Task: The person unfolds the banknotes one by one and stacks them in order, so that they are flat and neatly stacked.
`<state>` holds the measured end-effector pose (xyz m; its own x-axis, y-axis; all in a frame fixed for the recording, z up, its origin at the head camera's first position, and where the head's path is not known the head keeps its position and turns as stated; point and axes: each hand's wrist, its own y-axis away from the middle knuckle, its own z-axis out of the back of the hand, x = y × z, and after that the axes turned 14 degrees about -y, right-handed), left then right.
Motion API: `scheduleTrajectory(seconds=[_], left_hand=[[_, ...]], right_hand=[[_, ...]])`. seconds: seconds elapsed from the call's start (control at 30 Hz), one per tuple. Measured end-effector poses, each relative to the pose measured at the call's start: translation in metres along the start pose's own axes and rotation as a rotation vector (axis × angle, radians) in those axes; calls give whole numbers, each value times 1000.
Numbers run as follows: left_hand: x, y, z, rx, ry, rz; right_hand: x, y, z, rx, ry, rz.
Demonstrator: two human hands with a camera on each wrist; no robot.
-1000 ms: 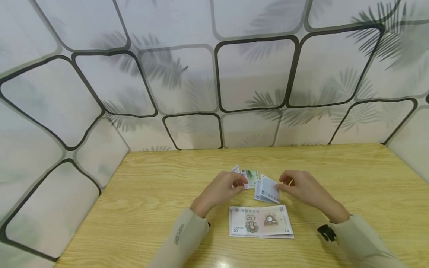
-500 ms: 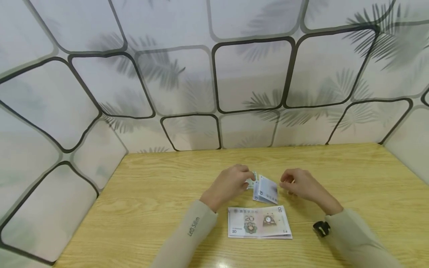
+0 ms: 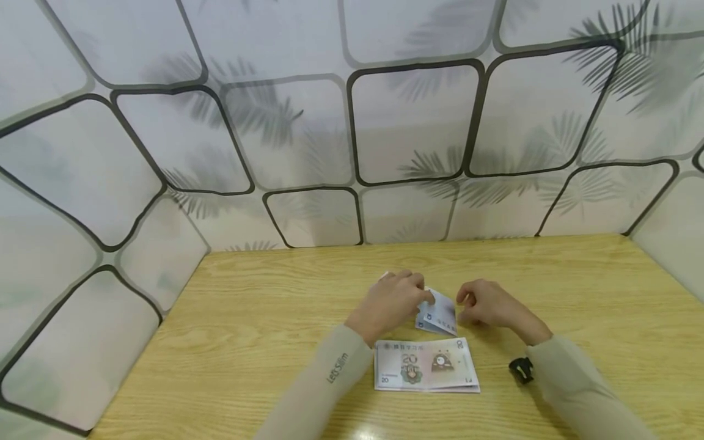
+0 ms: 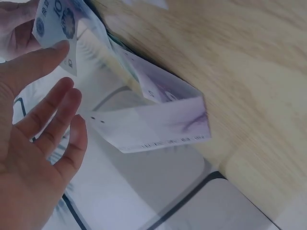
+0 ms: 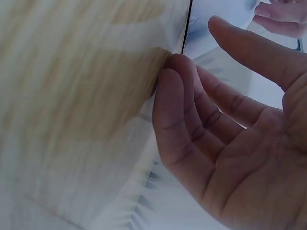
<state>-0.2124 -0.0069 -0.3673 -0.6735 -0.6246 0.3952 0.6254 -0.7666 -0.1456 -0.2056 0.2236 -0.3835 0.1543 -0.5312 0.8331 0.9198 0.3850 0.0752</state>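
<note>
A pale blue folded banknote [image 3: 442, 313] stands tented on the wooden table. My left hand [image 3: 393, 304] reaches over to its left side. In the left wrist view, the thumb overlaps the corner of this blue note [image 4: 55, 24] while the other visible fingers spread loosely below. A folded purple banknote [image 4: 163, 122] stands near that hand; the head view mostly hides it behind the hand. A thin green note edge [image 4: 125, 67] shows between them. Just right of the blue note, my right hand [image 3: 486, 305] rests with loosely bent fingers and thumb raised, holding nothing.
Flat in front of both hands lies a small stack of 20 banknotes [image 3: 423, 366]. The wooden table [image 3: 264, 318] meets a patterned wall covering [image 3: 415, 122] at the back and sides. A black wrist device [image 3: 521, 370] sits by the right sleeve.
My left hand has moved right, from the purple note past the green one to the blue note. The right hand has drawn slightly away from the blue note's right edge and sunk lower.
</note>
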Motion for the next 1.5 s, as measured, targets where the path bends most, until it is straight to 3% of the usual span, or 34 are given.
scheduleTrajectory(seconds=[0.13,0.3,0.5,0.67,0.8,0.93,1.03,1.13,1.3,1.5], left_hand=[[-3,-4,1,10,-12,-4],[-2,-9,0,-47,-52,28],[0,-13,-5,-122,-116,137],[3,-14,-1,-219,-59,232],[7,-11,4,-275,139,313],[12,-4,10,-278,454,416],[15,3,12,-267,695,478],[18,13,12,-261,880,498],[22,33,9,-233,1078,481],[20,52,7,-201,1234,460]], right_hand=[[1,0,0,4,-1,9],[3,1,-1,-11,2,19],[8,2,-2,-46,-103,26],[10,2,-4,-70,-165,32],[12,2,-4,-128,-157,13],[13,4,-1,-219,-142,22],[13,7,3,-263,-197,57],[14,12,7,-262,-293,99],[18,19,9,-217,-444,169],[23,31,7,-145,-552,239]])
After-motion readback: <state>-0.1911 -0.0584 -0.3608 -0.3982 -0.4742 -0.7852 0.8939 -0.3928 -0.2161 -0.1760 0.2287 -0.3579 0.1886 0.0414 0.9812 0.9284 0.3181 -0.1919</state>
